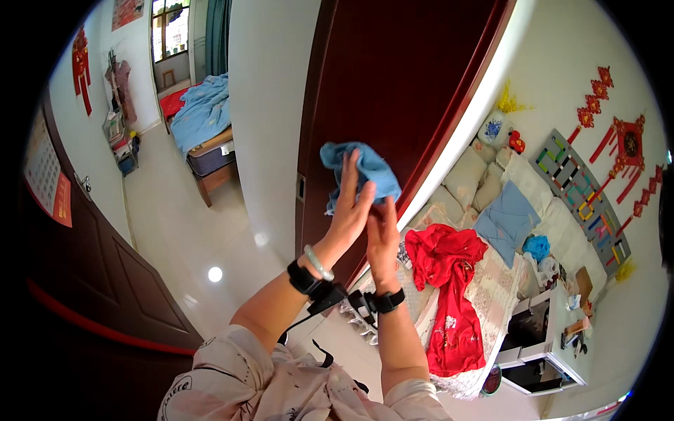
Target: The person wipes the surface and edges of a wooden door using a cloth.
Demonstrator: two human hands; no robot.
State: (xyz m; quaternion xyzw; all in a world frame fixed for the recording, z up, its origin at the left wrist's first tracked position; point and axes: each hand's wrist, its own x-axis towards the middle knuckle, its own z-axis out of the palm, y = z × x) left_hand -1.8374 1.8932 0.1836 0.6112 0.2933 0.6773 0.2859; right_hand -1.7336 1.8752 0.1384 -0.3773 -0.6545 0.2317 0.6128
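Note:
A crumpled blue cloth (376, 168) lies between my hands and a dark red-brown door panel (389, 79). My left hand (350, 205), with a pale bangle and a black strap at its wrist, has its palm and extended fingers over the cloth. Close beside it, my right hand (384, 231) reaches up to the cloth's lower edge with its fingers raised; a black band circles that wrist. The fingertips of the right hand are partly blurred, so its hold on the cloth is unclear. Left of the cloth, a metal latch plate (300, 187) sits in the door's edge.
Red clothing (455, 294) and a blue cushion (508, 223) lie on a covered sofa at the right, beside a glass-topped table (568, 337). Another brown door (121, 263) stands open at the left. A bed with blue bedding (202, 113) is in the room beyond the tiled floor.

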